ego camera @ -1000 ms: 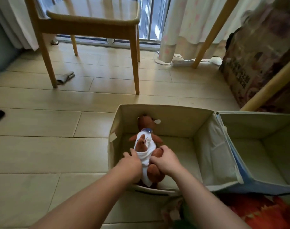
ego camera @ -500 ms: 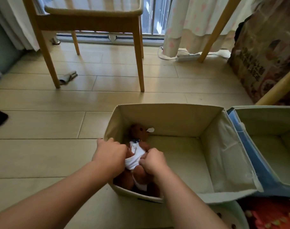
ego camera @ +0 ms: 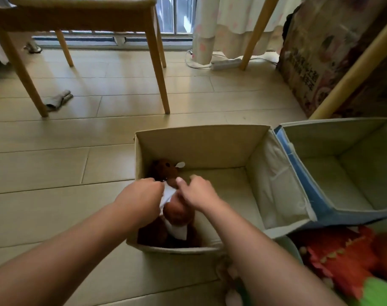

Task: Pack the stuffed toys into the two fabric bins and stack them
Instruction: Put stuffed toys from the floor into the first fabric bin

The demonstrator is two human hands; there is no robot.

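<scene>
A brown stuffed kangaroo [ego camera: 173,214] in a white bib lies along the left wall of the beige fabric bin [ego camera: 201,138]. My left hand [ego camera: 139,195] grips its left side at the bib, fingers curled. On the toy's right side, near its neck, my right hand [ego camera: 198,192] pinches it. A second bin with blue outer fabric [ego camera: 333,127] stands open just to the right, nothing visible inside. A red and orange stuffed toy [ego camera: 342,257] lies on the floor at the lower right, with a green one [ego camera: 377,290] beside it.
A wooden chair [ego camera: 159,69] stands behind the bins, with a grey cloth [ego camera: 59,100] by its left leg. A power strip and cable [ego camera: 225,62] lie by the curtain. A printed bag [ego camera: 320,62] and a slanted wooden pole [ego camera: 351,74] stand at the right.
The kangaroo has gone down from above the bin's middle to its left wall, and both hands have followed it deeper inside. The view has shifted so the bins sit further right.
</scene>
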